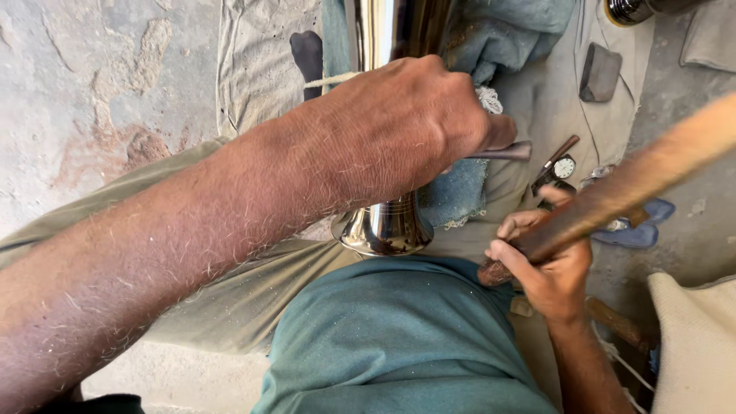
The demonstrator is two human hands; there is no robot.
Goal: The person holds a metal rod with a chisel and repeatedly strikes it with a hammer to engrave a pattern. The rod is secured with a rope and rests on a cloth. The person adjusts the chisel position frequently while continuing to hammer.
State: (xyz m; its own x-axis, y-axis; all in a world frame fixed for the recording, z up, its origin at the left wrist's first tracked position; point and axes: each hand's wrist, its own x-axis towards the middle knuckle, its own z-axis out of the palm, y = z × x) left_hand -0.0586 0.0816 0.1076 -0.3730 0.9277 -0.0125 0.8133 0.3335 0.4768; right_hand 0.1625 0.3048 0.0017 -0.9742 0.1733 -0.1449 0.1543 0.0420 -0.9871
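Overhead, viewed from the head camera. Left hand [399, 123]: forearm extended diagonally from lower left, fist closed, knuckles up, clamped on a slim dark metal tool [502, 151] whose end protrudes to the right of the thumb. Fist positioned directly over the polished metal vessel [387, 222], in contact with or just above its body; exact contact not discernible. Vessel: mirror-bright, silver-toned with a brassy tint, narrow neck flaring to a round rim, lying lengthwise between the legs, rim near the teal shirt [399, 345]. Thin pale cord [330, 79] wrapped across the upper body of the vessel.

Right hand [548, 268]: low at right, wrist bent, fingers curled tight around the worn end of a long wooden stick [636, 180]; stick angled up and to the right, motion-blurred, brown, rough-grained.

Surroundings: khaki trousers [230, 307], coarse weave; blue cloth pad [456, 192], frayed at the edge, under the vessel; small round dial gauge [564, 167] just beside the stick; dark rectangular block [599, 73] on grey fabric; cracked concrete floor [92, 84].
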